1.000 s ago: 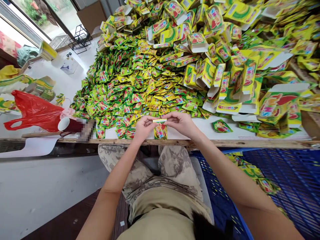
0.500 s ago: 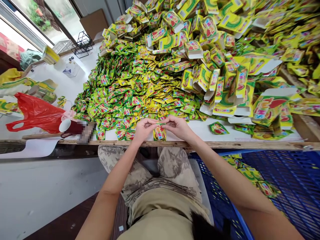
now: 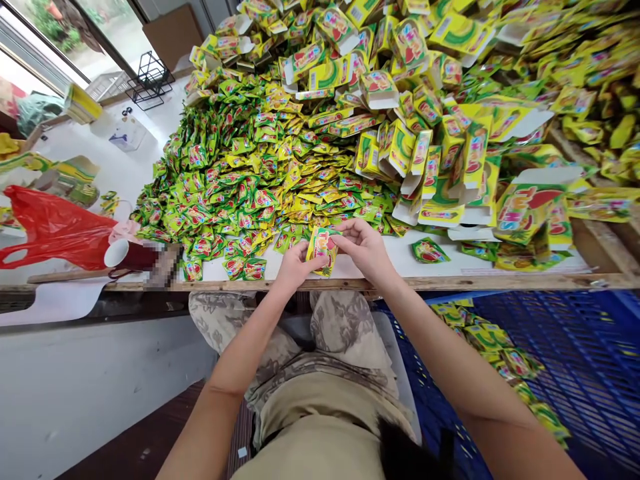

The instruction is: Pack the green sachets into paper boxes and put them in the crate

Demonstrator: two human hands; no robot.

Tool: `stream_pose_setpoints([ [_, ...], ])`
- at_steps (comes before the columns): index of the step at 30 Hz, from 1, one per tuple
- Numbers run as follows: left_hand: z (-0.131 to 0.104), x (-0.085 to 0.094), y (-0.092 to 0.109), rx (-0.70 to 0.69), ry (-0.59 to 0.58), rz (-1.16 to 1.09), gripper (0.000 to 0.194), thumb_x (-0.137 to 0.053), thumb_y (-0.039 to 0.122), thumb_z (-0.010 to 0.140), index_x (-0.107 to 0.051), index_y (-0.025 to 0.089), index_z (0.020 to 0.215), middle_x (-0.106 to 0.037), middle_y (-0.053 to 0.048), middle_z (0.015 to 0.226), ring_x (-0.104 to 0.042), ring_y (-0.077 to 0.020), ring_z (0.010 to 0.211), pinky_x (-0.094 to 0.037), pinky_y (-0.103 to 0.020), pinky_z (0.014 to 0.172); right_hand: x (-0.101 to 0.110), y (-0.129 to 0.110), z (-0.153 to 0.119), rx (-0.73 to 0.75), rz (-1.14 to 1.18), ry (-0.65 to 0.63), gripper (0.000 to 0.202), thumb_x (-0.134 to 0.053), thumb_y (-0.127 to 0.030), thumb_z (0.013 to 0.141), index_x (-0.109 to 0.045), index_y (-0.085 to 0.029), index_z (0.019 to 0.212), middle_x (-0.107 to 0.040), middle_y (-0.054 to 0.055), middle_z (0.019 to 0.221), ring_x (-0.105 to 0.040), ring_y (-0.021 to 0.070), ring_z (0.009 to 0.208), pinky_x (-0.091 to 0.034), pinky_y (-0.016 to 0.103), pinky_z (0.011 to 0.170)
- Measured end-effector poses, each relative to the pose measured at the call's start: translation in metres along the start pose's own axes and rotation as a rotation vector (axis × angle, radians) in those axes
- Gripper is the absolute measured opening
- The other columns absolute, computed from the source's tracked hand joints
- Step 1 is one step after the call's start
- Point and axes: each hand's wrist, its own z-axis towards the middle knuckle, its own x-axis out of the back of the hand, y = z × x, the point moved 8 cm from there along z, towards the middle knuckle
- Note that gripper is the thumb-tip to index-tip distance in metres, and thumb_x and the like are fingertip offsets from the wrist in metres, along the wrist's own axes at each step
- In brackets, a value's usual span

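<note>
Head view: both hands [image 3: 294, 268] [image 3: 368, 255] pinch a yellow-green pack [image 3: 321, 245] near the table edge [image 3: 460, 283], narrow bare tabletop [image 3: 403, 247] on either side.

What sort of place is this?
Probably a small packing workshop: small packets heaped across a white table, printed cartons with open flaps piled beside them, and a blue crate holding similar packs.

The white table [image 3: 125, 172] carries sachets [image 3: 225, 180], cartons [image 3: 400, 147], a red bag [image 3: 60, 230], apparently a mug [image 3: 131, 255].
</note>
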Motion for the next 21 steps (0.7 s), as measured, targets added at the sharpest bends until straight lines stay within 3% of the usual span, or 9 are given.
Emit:
stream_pose_setpoints([
  [5,-0.006,-0.01,-0.003,0.118,-0.026,-0.205,0.053,-0.074,0.054,0.066,-0.06,0.017,0.101,-0.068,-0.004,0.094,-0.064,-0.0151,0.074,-0.054,-0.027,0.062,0.006,0.015,-0.011,-0.122,0.117,0.124,0.039,-0.076,-0.045,0.063,-0.051,-0.023,0.085,-0.06,-0.003,0.079,-0.061,0.0131,0.072,-0.057,0.03,0.067],
  [9,-0.014,-0.014,0.003,0.062,-0.064,-0.142,0.056,-0.081,0.044,0.06,-0.06,0.017,0.104,-0.068,-0.007,0.101,-0.065,-0.0162,0.083,-0.054,-0.027,0.07,0.017,0.006,-0.018,-0.107,0.103,0.123,0.04,-0.076,-0.046,0.062,-0.053,-0.024,0.086,-0.063,-0.003,0.082,-0.062,0.0131,0.071,-0.057,0.03,0.066],
  [11,-0.018,-0.016,0.006,0.038,-0.137,-0.117,0.062,-0.08,0.044,0.063,-0.056,0.019,0.115,-0.068,-0.009,0.104,-0.066,-0.0174,0.086,-0.054,-0.029,0.074,0.038,-0.016,-0.027,-0.053,-0.049,0.042,0.035,-0.074,-0.046,0.065,-0.058,-0.023,0.086,-0.064,-0.001,0.08,-0.061,0.0133,0.069,-0.055,0.028,0.062],
  [13,-0.021,-0.012,0.008,0.019,-0.203,-0.096,0.066,-0.076,0.046,0.068,-0.051,0.021,0.123,-0.066,-0.012,0.113,-0.067,-0.0194,0.09,-0.054,-0.032,0.076,0.065,-0.036,-0.044,-0.054,-0.315,-0.156,0.029,-0.073,-0.045,0.069,-0.063,-0.022,0.084,-0.066,0.001,0.076,-0.061,0.0146,0.065,-0.052,0.026,0.057],
  [15,-0.018,0.008,0.014,-0.06,-0.098,0.022,0.055,-0.072,0.045,0.073,-0.054,0.02,0.119,-0.065,-0.013,0.115,-0.066,-0.0206,0.095,-0.053,-0.033,0.08,0.097,-0.043,-0.066,-0.144,-0.607,-0.367,0.027,-0.068,-0.047,0.074,-0.069,-0.021,0.084,-0.069,0.004,0.073,-0.062,0.0171,0.062,-0.051,0.029,0.055],
  [18,-0.008,0.036,0.025,-0.209,0.163,0.389,0.035,-0.065,0.038,0.079,-0.06,0.019,0.108,-0.066,-0.011,0.11,-0.061,-0.0224,0.103,-0.049,-0.038,0.09,0.152,-0.063,-0.077,-0.093,-0.99,-0.158,0.028,-0.066,-0.048,0.076,-0.072,-0.022,0.084,-0.072,0.006,0.075,-0.064,0.0204,0.064,-0.05,0.033,0.058],
  [21,0.002,0.032,0.032,-0.32,0.26,0.797,0.031,-0.065,0.029,0.077,-0.063,0.02,0.107,-0.062,-0.011,0.116,-0.052,-0.0293,0.114,-0.04,-0.047,0.1,0.157,-0.074,-0.069,0.024,-1.06,0.109,0.028,-0.061,-0.047,0.08,-0.07,-0.022,0.088,-0.072,0.006,0.079,-0.063,0.0205,0.064,-0.048,0.033,0.059],
])
